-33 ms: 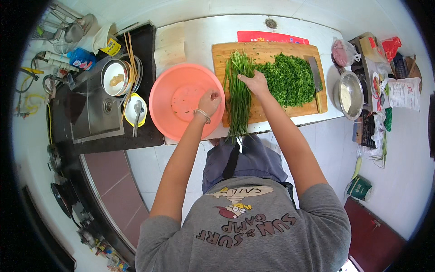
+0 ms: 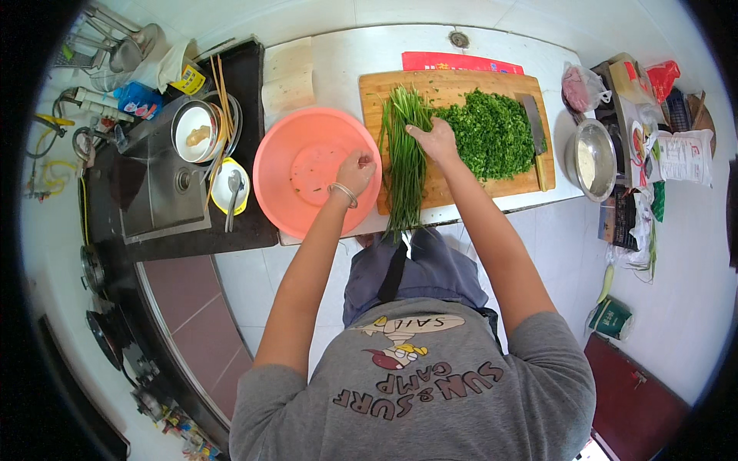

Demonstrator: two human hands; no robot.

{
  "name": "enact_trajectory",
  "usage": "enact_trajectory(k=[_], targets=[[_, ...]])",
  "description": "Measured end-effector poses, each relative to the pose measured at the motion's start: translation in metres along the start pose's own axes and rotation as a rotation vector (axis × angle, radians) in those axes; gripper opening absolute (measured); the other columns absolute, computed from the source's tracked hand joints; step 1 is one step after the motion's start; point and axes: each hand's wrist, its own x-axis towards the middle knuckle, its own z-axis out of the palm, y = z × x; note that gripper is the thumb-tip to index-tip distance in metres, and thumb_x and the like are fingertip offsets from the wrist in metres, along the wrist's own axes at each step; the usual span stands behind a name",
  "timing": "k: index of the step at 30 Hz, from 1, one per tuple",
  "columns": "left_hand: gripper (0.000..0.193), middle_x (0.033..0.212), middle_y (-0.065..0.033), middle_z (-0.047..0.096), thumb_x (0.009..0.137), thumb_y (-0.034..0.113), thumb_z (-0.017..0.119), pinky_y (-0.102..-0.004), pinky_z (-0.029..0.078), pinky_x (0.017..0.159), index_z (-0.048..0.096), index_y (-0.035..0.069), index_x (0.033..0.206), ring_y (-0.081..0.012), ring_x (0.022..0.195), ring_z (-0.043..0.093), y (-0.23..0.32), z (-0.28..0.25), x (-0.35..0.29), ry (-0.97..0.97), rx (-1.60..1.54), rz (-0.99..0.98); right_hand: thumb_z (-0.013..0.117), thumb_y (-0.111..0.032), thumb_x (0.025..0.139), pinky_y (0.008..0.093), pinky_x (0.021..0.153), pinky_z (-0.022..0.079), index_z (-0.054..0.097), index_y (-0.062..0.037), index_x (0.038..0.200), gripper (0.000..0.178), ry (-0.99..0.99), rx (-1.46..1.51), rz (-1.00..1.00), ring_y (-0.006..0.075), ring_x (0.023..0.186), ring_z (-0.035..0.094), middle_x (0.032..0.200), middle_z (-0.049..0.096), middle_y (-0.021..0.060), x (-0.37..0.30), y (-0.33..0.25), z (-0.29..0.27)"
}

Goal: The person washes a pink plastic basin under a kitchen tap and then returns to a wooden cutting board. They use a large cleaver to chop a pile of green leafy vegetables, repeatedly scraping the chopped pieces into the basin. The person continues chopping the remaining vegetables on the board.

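Note:
A long bunch of green chives (image 2: pixel 405 165) lies on the left part of the wooden cutting board (image 2: pixel 461 197), its lower ends hanging past the counter's front edge. My right hand (image 2: pixel 437 142) is at the bunch's right side, thumb stretched toward the stalks and apart from the fingers. My left hand (image 2: pixel 357 170), a bangle at its wrist, is over the right side of the pink plastic basin (image 2: pixel 296 165). Its fingers are curled together, and whatever they may hold is hidden. A heap of chopped greens (image 2: pixel 488 134) covers the board's right half, beside a kitchen knife (image 2: pixel 533 131).
Left of the basin are a sink (image 2: pixel 157 207), stacked bowls with chopsticks (image 2: pixel 196 132) and a small dish with a spoon (image 2: pixel 231 187). A metal bowl of pale powder (image 2: pixel 592 161) stands at the counter's right end. Bags (image 2: pixel 684 157) crowd the far right.
My left hand's fingers have turned slightly over the basin. My right hand has shifted very little at the chives. Everything else stays where it was.

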Motion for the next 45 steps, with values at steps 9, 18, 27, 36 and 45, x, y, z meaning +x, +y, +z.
enact_trajectory(k=[9, 18, 27, 36, 45], targets=[[0.027, 0.093, -0.0115, 0.064, 0.078, 0.014, 0.062, -0.0317, 0.050, 0.077, 0.058, 0.003, 0.102, -0.0216, 0.084, 0.062, -0.023, -0.074, -0.052, 0.304, 0.102, -0.070, 0.066, -0.037, 0.074, 0.0414, 0.080, 0.047, 0.059, 0.0069, 0.099, 0.051, -0.286, 0.162, -0.031, 0.0380, 0.092, 0.060, 0.096, 0.062, 0.0257, -0.067, -0.036, 0.016], [0.018, 0.078, -0.0077, 0.062, 0.078, 0.013, 0.063, -0.0294, 0.048, 0.066, 0.061, 0.002, 0.092, -0.0167, 0.070, 0.059, -0.040, -0.123, -0.122, 0.505, 0.241, -0.099, 0.060, -0.008, 0.077, 0.0314, 0.057, 0.053, 0.059, 0.0047, 0.095, 0.022, -0.558, 0.717, 0.256, 0.0196, 0.069, 0.064, 0.084, 0.065, 0.0114, -0.089, -0.021, 0.077], [0.037, 0.088, -0.0096, 0.055, 0.076, 0.014, 0.070, -0.0297, 0.046, 0.065, 0.051, -0.003, 0.103, -0.0183, 0.070, 0.052, 0.020, -0.139, -0.128, 0.718, 0.059, 0.118, 0.053, -0.004, 0.078, 0.0220, 0.053, 0.047, 0.059, 0.0002, 0.093, 0.017, -0.318, 0.843, 0.043, 0.0085, 0.058, 0.056, 0.076, 0.063, 0.0033, -0.116, -0.041, -0.022], [0.023, 0.082, -0.0058, 0.060, 0.086, 0.016, 0.064, -0.0254, 0.046, 0.061, 0.052, -0.003, 0.093, -0.0095, 0.070, 0.053, 0.064, -0.166, -0.185, 0.611, -0.140, 0.136, 0.055, -0.003, 0.081, 0.0221, 0.053, 0.046, 0.058, 0.0016, 0.090, 0.011, -0.351, 0.929, -0.126, 0.0070, 0.059, 0.056, 0.075, 0.062, 0.0026, -0.132, -0.083, -0.074], [0.013, 0.068, -0.0025, 0.061, 0.086, 0.010, 0.062, -0.0195, 0.044, 0.044, 0.053, 0.001, 0.088, -0.0058, 0.051, 0.054, 0.087, -0.244, -0.263, 0.716, -0.396, 0.127, 0.055, -0.003, 0.080, 0.0220, 0.053, 0.046, 0.057, -0.0004, 0.082, 0.003, -0.457, 0.956, -0.313, 0.0064, 0.059, 0.053, 0.070, 0.058, 0.0008, -0.175, -0.164, -0.051]])
